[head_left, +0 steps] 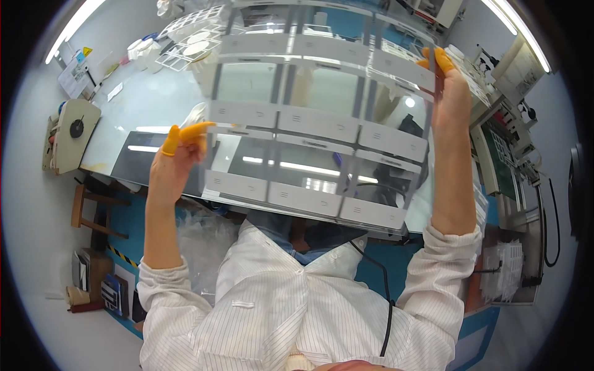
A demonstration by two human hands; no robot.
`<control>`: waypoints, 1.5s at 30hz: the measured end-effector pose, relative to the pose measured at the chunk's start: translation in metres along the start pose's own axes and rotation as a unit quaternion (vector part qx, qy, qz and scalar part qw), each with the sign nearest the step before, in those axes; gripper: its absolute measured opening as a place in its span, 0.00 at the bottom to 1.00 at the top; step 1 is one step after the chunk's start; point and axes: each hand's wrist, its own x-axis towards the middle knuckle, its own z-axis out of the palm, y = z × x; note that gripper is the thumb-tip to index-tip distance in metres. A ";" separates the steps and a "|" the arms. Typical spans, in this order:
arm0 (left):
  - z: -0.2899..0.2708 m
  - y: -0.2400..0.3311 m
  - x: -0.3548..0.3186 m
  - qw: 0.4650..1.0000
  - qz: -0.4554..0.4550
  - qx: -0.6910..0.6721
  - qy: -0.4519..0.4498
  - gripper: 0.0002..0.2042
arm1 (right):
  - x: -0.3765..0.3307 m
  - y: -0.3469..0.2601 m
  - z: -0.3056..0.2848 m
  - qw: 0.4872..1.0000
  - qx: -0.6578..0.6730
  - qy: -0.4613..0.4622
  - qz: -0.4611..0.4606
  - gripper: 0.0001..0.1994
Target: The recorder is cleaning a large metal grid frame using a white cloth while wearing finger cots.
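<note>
Hand-held clear sheet (322, 125) — plastic bag (207, 247) below

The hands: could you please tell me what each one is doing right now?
Left hand: closed, holding the sheet by its left edge.
Right hand: closed, holding its right edge.

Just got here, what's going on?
A person is holding a large, clear rectangular sheet with a grid of white bands over a pale glossy table, left hand at its left edge, right hand at its right. Both hands wear orange finger covers. A dark glossy panel lies at the table's near edge, by the left hand.
</note>
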 end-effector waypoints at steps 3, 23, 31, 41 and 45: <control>0.015 -0.006 0.005 0.998 0.040 -0.017 -0.053 0.17 | 0.009 0.003 -0.025 0.999 -0.023 0.016 0.023 0.12; 0.104 0.005 -0.023 0.803 0.404 0.432 0.077 0.10 | -0.090 -0.023 0.112 0.668 -0.482 -0.254 -0.506 0.10; 0.136 0.002 -0.038 0.772 0.467 0.428 0.051 0.11 | -0.117 -0.030 0.124 0.636 -0.560 -0.245 -0.472 0.12; 0.133 0.015 -0.010 0.789 0.460 0.406 -0.028 0.15 | -0.111 -0.057 0.049 0.682 -0.553 -0.204 -0.433 0.08; 0.132 0.063 0.036 0.745 0.535 0.390 0.077 0.12 | -0.113 -0.047 0.034 0.731 -0.475 -0.246 -0.423 0.09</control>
